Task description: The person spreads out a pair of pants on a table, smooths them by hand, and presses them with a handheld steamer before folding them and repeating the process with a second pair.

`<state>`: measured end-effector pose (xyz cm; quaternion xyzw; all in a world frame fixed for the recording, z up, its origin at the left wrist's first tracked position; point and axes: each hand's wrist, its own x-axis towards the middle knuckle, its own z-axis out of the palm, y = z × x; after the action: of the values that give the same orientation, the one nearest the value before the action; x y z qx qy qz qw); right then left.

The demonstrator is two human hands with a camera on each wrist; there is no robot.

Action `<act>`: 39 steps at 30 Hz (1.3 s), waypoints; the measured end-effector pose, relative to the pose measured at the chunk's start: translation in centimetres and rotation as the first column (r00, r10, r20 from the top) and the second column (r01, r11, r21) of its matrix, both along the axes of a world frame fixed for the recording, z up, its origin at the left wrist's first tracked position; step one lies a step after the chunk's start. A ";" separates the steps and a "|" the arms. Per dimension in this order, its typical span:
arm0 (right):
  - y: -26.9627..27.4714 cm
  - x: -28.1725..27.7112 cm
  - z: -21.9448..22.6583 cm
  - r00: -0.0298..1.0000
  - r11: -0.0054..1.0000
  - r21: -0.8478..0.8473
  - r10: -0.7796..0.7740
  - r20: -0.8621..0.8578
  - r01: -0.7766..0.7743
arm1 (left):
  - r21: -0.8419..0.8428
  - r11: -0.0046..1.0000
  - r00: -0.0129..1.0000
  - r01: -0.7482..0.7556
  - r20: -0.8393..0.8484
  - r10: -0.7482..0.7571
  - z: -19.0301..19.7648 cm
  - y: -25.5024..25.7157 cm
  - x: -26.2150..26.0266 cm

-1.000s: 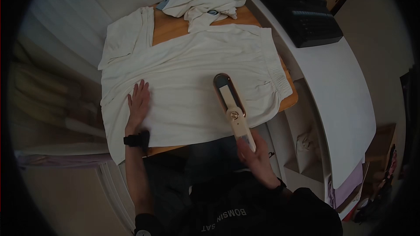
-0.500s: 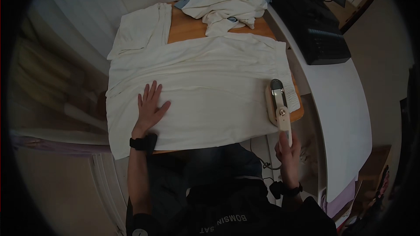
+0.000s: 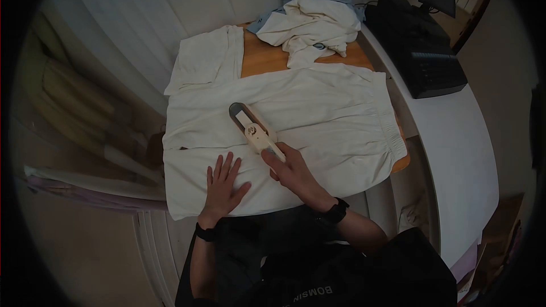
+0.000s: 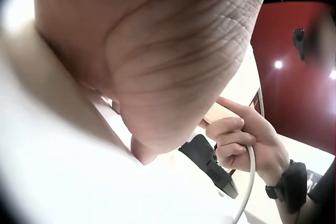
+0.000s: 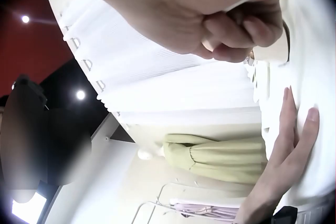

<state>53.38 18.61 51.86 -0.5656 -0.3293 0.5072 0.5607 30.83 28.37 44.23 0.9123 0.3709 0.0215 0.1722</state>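
A cream garment (image 3: 318, 119) lies spread flat over a wooden board (image 3: 264, 57). My left hand (image 3: 223, 182) rests flat on its near left part, fingers spread. My right hand (image 3: 293, 170) grips the handle of a cream handheld steam iron (image 3: 253, 131), whose dark head lies on the cloth towards the left. In the left wrist view my palm fills the frame, and the right hand (image 4: 241, 142) holds the iron (image 4: 210, 163) with its cord (image 4: 247, 187). The right wrist view shows curled fingers (image 5: 236, 27) above the left hand (image 5: 286, 155).
A crumpled white and blue pile of clothes (image 3: 310, 23) sits at the board's far end, and a folded cream piece (image 3: 205, 59) at the far left. A white counter (image 3: 455, 153) with a black machine (image 3: 418, 40) runs along the right. Curtains (image 3: 119, 28) hang left.
The iron has swept from the garment's right waistband edge across to its left part. My left hand shifted slightly nearer and rightwards, still flat on the cloth.
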 end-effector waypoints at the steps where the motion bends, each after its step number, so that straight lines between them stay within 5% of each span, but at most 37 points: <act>1: 0.8 -0.6 -0.8 1.000 1.000 -0.014 0.017 0.004 -0.017 | 0.006 1.000 1.000 0.000 0.001 0.000 0.0 0.1 0.0; 5: -0.2 1.5 -1.0 1.000 0.994 -0.109 0.004 -0.027 -0.007 | 0.017 1.000 1.000 0.010 0.020 -0.010 -0.4 0.3 -0.5; 7: -2.2 3.9 0.3 0.987 0.987 -0.085 -0.141 -0.080 0.135 | 0.016 1.000 1.000 0.013 0.025 -0.013 -0.5 0.1 -0.6; 13: -8.2 13.7 -1.6 0.811 0.817 -0.017 -0.570 0.129 0.577 | 0.030 0.995 0.995 0.099 0.014 -0.099 1.4 2.0 -1.1; 14: -8.6 14.1 -1.3 0.783 0.793 -0.012 -0.599 0.167 0.609 | -0.170 0.985 0.999 0.040 -0.011 -0.043 2.8 3.6 -0.7; 15: -8.8 14.0 -0.9 0.777 0.788 -0.006 -0.605 0.174 0.615 | -0.364 0.931 0.999 -0.023 -0.051 0.005 3.7 4.8 -0.1; 17: -8.7 13.0 -0.1 0.762 0.783 0.016 -0.610 0.217 0.622 | -0.280 0.957 0.989 -0.072 0.103 0.105 3.0 5.5 1.7; 19: -8.0 11.3 1.1 0.816 0.827 -0.022 -0.549 0.182 0.561 | 0.316 0.944 0.981 0.100 0.124 -0.146 2.6 5.9 3.5; 20: -7.3 10.2 1.6 0.842 0.848 -0.048 -0.515 0.159 0.528 | 0.326 0.939 0.980 0.108 0.122 -0.156 2.4 5.8 3.7; 22: -5.8 8.5 1.9 0.931 0.932 -0.069 -0.349 0.109 0.357 | 0.027 0.990 0.989 0.140 0.037 -0.141 1.6 4.9 3.8; 25: -2.4 6.4 0.7 0.989 0.993 -0.046 -0.105 0.100 0.110 | 0.024 0.954 0.926 0.298 0.238 -0.295 1.1 4.8 2.3; 27: 0.2 4.5 -1.1 0.986 0.997 0.071 -0.007 0.167 -0.005 | 0.020 0.957 0.896 0.288 0.347 -0.277 1.4 3.9 1.4; 29: 2.3 3.4 -1.9 0.984 0.995 0.016 0.091 0.152 -0.095 | -0.013 0.961 0.897 0.276 0.361 -0.253 0.6 3.7 0.1; 32: 3.3 4.3 -2.2 0.993 0.994 -0.042 0.100 0.063 -0.098 | -0.068 0.974 0.902 0.218 0.396 -0.175 0.3 4.0 -0.8; 39: -3.4 14.0 -0.6 0.903 0.906 0.007 -0.422 0.080 0.423 | -0.111 0.976 0.897 0.189 0.425 -0.125 -0.3 4.3 -1.3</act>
<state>67.38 15.17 51.25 -0.6462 -0.2186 0.3526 0.6406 29.57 32.69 43.92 0.8984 0.2513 0.1732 0.3159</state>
